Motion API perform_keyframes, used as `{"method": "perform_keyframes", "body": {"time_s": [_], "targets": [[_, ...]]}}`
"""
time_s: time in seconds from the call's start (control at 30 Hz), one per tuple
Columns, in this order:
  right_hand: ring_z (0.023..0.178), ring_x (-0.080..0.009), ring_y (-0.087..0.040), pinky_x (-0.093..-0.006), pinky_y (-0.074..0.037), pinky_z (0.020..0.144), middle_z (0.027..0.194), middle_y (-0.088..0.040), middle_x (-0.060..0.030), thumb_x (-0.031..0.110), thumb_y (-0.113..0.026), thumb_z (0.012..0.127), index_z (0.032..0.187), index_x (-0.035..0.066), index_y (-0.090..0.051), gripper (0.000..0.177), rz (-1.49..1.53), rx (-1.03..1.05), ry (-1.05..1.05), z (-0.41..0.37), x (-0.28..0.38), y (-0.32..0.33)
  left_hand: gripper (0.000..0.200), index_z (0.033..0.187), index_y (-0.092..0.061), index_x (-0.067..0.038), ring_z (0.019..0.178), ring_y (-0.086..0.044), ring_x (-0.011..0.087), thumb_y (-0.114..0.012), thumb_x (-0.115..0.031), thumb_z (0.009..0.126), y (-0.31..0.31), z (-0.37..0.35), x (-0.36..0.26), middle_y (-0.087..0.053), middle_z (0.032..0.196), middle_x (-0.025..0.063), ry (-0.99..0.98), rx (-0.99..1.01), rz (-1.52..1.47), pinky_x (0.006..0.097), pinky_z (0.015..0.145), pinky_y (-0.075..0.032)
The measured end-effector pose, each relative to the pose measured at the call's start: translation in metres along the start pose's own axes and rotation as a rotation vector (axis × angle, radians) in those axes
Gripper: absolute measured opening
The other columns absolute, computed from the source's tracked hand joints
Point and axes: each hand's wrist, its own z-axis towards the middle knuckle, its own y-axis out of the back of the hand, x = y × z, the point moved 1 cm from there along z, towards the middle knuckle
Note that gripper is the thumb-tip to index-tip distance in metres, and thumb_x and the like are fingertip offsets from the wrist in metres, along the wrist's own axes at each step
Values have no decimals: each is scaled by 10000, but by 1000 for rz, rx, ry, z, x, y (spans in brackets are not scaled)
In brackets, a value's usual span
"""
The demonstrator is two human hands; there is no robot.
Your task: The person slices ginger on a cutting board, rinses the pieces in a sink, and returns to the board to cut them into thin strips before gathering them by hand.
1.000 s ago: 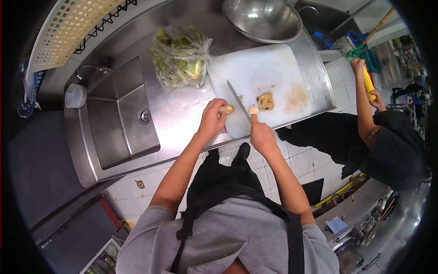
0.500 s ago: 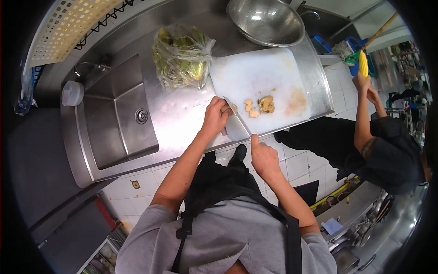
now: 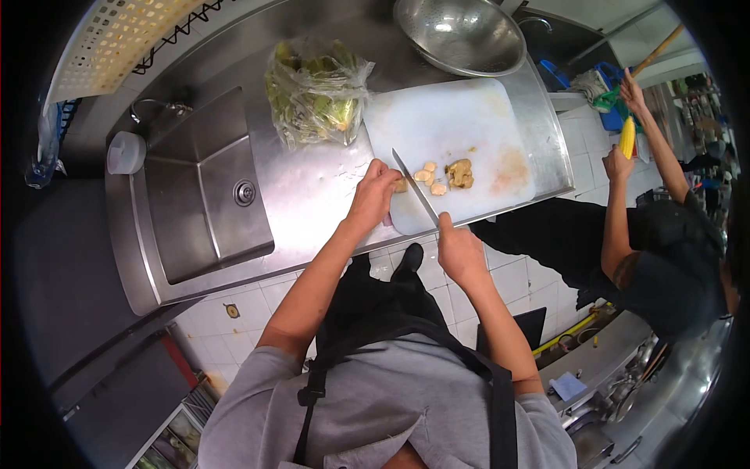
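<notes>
My left hand (image 3: 373,195) pins a small tan piece of ginger (image 3: 401,186) at the near left corner of the white cutting board (image 3: 453,117). My right hand (image 3: 459,250) grips a knife (image 3: 416,187) whose blade runs up across the board, right beside the held piece. Cut slices (image 3: 430,177) and a bigger knobbly chunk (image 3: 459,173) lie just right of the blade.
A bag of leafy greens (image 3: 316,90) lies left of the board and a metal colander (image 3: 461,33) behind it. The steel sink (image 3: 199,195) is to my left. Another person in black (image 3: 664,258) stands at the right, holding a corn cob (image 3: 627,137).
My right hand moved the knife back up onto the board after pulling toward me. More cut slices lie beside the blade. The other person lowered the corn cob.
</notes>
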Motion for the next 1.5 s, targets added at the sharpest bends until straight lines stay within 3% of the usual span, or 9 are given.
{"method": "perform_keyframes", "body": {"time_s": [0.17, 0.27, 0.37, 0.47, 0.77, 1.07, 1.17, 1.27, 1.5], "targets": [[811, -507, -696, -608, -539, 718, 798, -695, -293, 25, -554, 924, 1112, -9, -482, 204, 44, -37, 50, -20, -9, 7, 238, 1116, -714, -13, 1014, -635, 377, -645, 49, 897, 3, 5, 4, -578, 1114, 170, -27, 36, 13, 437, 896, -527], [830, -513, -698, -604, -541, 733, 817, -703, -291, 5, -520, 919, 1109, -22, -481, 196, 110, -92, 96, 1, -13, -8, 244, 1123, -715, -15, 958, -657, 332, -668, 31, 888, 2, 6, 8, -576, 1143, 158, -87, 15, 39, 409, 847, -547], [825, -526, -688, -621, -534, 738, 801, -693, -300, 8, -523, 928, 1111, -34, -479, 192, 203, -135, 106, 45, -14, -42, 250, 1128, -700, -12, 877, -660, 262, -716, -9, 878, 7, 4, 3, -562, 1164, 135, 24, 109, -30, 370, 777, -560], [818, -535, -682, -630, -529, 741, 787, -683, -309, 21, -537, 940, 1115, -35, -477, 193, 291, -181, 123, 56, -13, -55, 238, 1091, -668, -8, 800, -631, 207, -754, -41, 871, 6, -6, 3, -538, 1147, 112, -78, 31, 6, 335, 719, -555], [796, -554, -662, -649, -504, 728, 769, -666, -333, 49, -545, 970, 1122, -29, -463, 189, 325, -85, 43, -15, -7, -22, 196, 979, -583, -21, 673, -615, 257, -750, -35, 877, -19, -29, -4, -520, 1096, 156, 8, -191, -53, 398, 638, -533], [856, -553, -674, -636, -525, 774, 822, -684, -337, -1, -532, 914, 1128, -36, -467, 226, 365, -141, 34, 27, -1, -61, 196, 966, -582, -13, 691, -623, 293, -717, -9, 824, -17, -17, -7, -553, 1075, 161, -49, -205, 26, 413, 650, -537], [855, -553, -671, -639, -523, 776, 818, -681, -336, 3, -537, 920, 1132, -38, -471, 226, 412, -194, 94, 44, -8, -65, 202, 1009, -640, 9, 814, -655, 251, -711, -4, 821, -7, -8, -10, -583, 1079, 142, 17, -108, 10, 345, 703, -561], [822, -549, -671, -642, -521, 755, 785, -675, -327, 20, -550, 935, 1098, -18, -486, 179, 356, -206, 25, 36, -29, -48, 222, 1043, -683, 4, 846, -668, 281, -717, -11, 825, -2, -4, 4, -571, 1093, 151, -124, -57, -29, 377, 755, -577], [768, -512, -693, -615, -538, 708, 758, -690, -294, 21, -560, 910, 1093, -16, -495, 198, 133, -59, 84, -15, -23, -2, 205, 1086, -704, 16, 897, -678, 260, -739, -25, 889, -1, -6, 10, -569, 1110, 149, 7, -26, -159, 349, 803, -598]]}}
